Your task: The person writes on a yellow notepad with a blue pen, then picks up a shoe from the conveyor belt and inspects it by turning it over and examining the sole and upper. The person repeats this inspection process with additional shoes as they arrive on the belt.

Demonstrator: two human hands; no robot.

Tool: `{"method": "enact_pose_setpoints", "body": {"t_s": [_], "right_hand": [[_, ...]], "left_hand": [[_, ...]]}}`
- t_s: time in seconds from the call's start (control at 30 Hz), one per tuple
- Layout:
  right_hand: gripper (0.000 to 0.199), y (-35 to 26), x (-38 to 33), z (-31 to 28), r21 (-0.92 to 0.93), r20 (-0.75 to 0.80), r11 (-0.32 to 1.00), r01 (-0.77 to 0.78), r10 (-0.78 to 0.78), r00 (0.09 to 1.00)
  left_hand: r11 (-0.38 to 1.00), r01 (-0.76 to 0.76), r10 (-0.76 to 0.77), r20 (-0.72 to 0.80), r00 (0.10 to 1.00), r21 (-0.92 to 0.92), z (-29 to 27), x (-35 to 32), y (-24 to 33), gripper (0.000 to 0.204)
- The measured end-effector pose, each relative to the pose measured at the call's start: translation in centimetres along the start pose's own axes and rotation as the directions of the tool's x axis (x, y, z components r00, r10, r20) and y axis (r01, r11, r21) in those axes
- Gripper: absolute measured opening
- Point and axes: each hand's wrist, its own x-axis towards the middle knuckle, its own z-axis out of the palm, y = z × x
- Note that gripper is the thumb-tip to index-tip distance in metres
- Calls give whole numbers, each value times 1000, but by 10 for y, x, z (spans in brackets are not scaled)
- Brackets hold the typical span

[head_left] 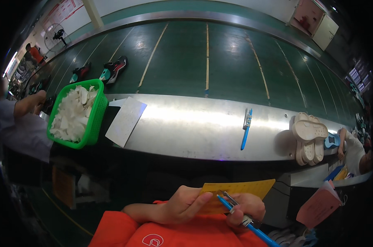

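The left hand (185,206) is pinching the left end of a flat yellow card (240,189) between thumb and fingers, in front of an orange shirt (178,236). The right hand (250,208) is gripping a slim blue pen-like tool with metal parts (258,234), fingers folded narrowly around it; whether it is also supporting the card, I cannot tell. Left of a shiny metal benchtop (194,131), a bright green rectangular plastic basket (94,121) is holding thin, loose white pieces (73,113), which are reaching its rim. Thick cream-coloured soles (310,131) are resting stacked at the right.
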Motion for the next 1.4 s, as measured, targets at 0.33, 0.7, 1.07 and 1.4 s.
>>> {"method": "enact_pose_setpoints", "body": {"t_s": [0.33, 0.7, 1.07, 1.4], "right_hand": [[20, 6, 4, -5, -119, 58, 987, 112, -106, 993], [18, 2, 14, -15, -112, 171, 973, 201, -180, 969], [19, -11, 29, -24, -147, 374, 986, 73, -13, 927], [51, 2, 11, -17, -154, -530, 935, -320, 195, 825]], "left_hand": [[992, -90, 94, -42, 995, 86, 4, 3, 0, 22], [988, -106, 112, -48, 993, 113, 11, 4, -1, 21], [992, -89, 94, -56, 994, 91, 7, 6, 1, 21], [998, 15, 12, -384, 923, 68, -14, 22, -27, 36]]}}
